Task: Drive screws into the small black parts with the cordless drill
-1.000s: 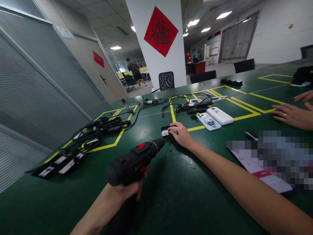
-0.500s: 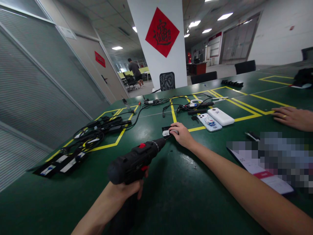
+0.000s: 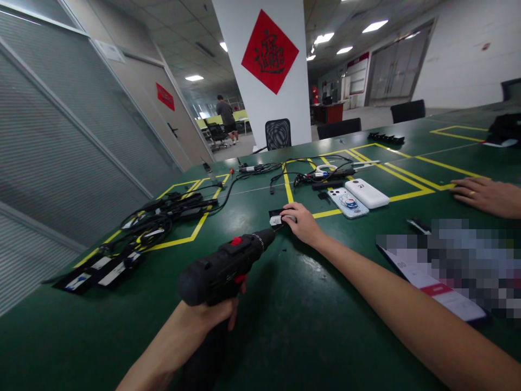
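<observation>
left hand (image 3: 211, 312) grips a black drill (image 3: 222, 269), its nose aimed up-right at a small black part (image 3: 277, 219) pinned flat to the green surface (image 3: 309, 326) under right hand (image 3: 303, 222) fingertips.

The drill (image 3: 222, 270) in the lower middle of the frame is looking like matt black plastic, slightly grainy, with small glossy red parts. The table (image 3: 285, 336) is showing a dark green smooth surface that is reflecting the ceiling lights, with flat yellow tape lines. The small part (image 3: 277, 219) at the centre is appearing black with a white paper-like label. To the right of centre, the white phone (image 3: 367, 193) is shining like glossy plastic. At the left, the cables (image 3: 158, 220) are looking like black rubbery plastic.
</observation>
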Action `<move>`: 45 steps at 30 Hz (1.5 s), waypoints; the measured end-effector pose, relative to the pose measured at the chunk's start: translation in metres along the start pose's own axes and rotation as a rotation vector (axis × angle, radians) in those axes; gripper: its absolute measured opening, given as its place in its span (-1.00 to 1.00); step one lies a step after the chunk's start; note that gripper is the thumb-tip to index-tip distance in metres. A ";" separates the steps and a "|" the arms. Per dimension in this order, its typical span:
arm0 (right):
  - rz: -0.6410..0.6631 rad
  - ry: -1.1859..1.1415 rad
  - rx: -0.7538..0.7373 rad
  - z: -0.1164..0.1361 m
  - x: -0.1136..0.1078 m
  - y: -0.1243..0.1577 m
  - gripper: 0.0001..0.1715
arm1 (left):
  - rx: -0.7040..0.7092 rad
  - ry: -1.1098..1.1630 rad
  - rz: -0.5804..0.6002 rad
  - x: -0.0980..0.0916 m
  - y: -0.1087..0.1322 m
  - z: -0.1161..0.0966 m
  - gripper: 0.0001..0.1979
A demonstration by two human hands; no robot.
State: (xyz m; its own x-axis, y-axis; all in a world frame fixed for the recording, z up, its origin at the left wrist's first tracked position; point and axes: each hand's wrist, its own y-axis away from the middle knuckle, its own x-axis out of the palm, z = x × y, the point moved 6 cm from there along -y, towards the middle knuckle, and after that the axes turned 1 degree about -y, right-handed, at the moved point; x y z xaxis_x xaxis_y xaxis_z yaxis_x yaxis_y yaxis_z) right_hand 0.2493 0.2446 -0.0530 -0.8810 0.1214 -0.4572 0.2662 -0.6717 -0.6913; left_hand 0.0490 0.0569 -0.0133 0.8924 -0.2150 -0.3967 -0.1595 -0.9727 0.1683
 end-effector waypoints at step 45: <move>-0.017 -0.015 0.017 -0.001 -0.001 0.000 -0.80 | -0.021 0.054 -0.064 -0.002 -0.001 0.011 -0.50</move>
State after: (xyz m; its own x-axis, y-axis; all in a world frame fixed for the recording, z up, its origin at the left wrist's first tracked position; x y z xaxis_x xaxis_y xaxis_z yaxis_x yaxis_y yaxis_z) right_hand 0.2506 0.2452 -0.0528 -0.8911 0.1219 -0.4371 0.2448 -0.6820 -0.6892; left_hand 0.0429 0.0568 -0.0229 0.9220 -0.1466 -0.3583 -0.0927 -0.9822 0.1634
